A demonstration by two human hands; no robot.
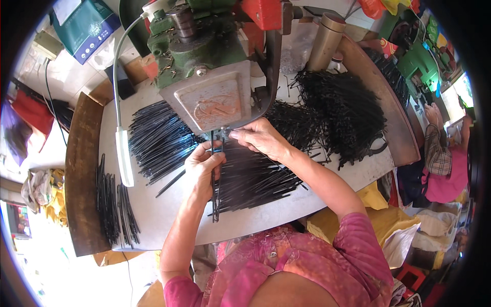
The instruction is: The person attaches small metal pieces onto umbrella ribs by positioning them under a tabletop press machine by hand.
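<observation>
Below the front of a green press [174,66] with a rusty metal cover plate [208,105], both my hands work close together. My left hand [201,165] is closed around thin black rods [215,197], whose lower ends point toward me and whose upper ends reach the underside of the press. Just to its right, my right hand [262,139] pinches at the press's lower edge; what sits between its fingertips is too small to make out. A pile of straight black rods [161,135] lies left of my hands, and another bundle of rods [255,179] lies beneath and right of them.
A tall heap of black bent pieces [337,112] covers the table's right side. Short rod bundles [107,204] lie by the left wooden rim [84,174]. A lamp on a bent neck [124,156] hangs at left. A metallic flask [327,41] stands behind; another person [445,169] sits far right.
</observation>
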